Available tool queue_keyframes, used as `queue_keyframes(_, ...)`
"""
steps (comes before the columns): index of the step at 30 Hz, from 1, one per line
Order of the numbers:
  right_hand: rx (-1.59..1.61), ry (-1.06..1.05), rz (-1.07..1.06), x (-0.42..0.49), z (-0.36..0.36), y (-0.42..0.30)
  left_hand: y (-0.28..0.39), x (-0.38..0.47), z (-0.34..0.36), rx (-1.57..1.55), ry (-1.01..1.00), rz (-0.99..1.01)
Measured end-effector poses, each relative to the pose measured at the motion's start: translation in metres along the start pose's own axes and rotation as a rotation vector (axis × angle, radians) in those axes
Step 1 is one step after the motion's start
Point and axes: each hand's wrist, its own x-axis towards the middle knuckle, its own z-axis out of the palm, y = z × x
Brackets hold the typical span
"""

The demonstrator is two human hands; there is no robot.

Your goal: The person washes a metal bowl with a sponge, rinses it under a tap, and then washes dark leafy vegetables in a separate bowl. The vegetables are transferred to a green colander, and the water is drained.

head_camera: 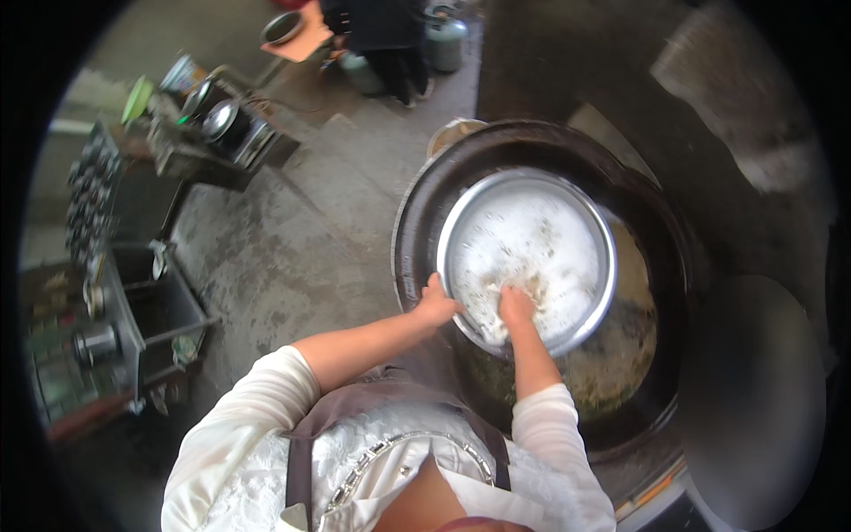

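In front of me a wide metal basin (608,266) holds water under thick white foam (525,226). My left hand (437,304) grips the basin's near-left rim. My right hand (517,307) dips into the foam near that side, its fingers partly hidden; whether it holds anything below the surface cannot be told. Bits of pale matter float around the right fingers. The basin rests in or over a much larger dark round vessel (415,219), in which murky brownish liquid (598,379) shows at the right and below.
At the upper left stand a stove (256,143) with a lidded pot (221,121) and a light green basin (137,100). A metal sink or frame (139,332) is at the left. A person in dark clothes (379,30) stands at the top beside a gas cylinder (445,40).
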Motion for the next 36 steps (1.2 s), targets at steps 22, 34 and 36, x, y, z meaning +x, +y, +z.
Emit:
queue_keyframes(22, 1.775, -0.019, 0.106, -0.041, -0.059, 0.094, 0.046, 0.048, -0.022, 0.043, 0.138, 0.216)
queue_keyframes(34, 2.394, 0.55, -0.775, -0.168, -0.092, 0.201, 0.054, 0.084, -0.03, 0.19, 0.049, 0.337)
queue_keyframes(36, 2.437, 0.594, -0.919, -0.136, -0.074, 0.211, 0.056, 0.091, -0.031, 0.162, 0.031, 0.314)
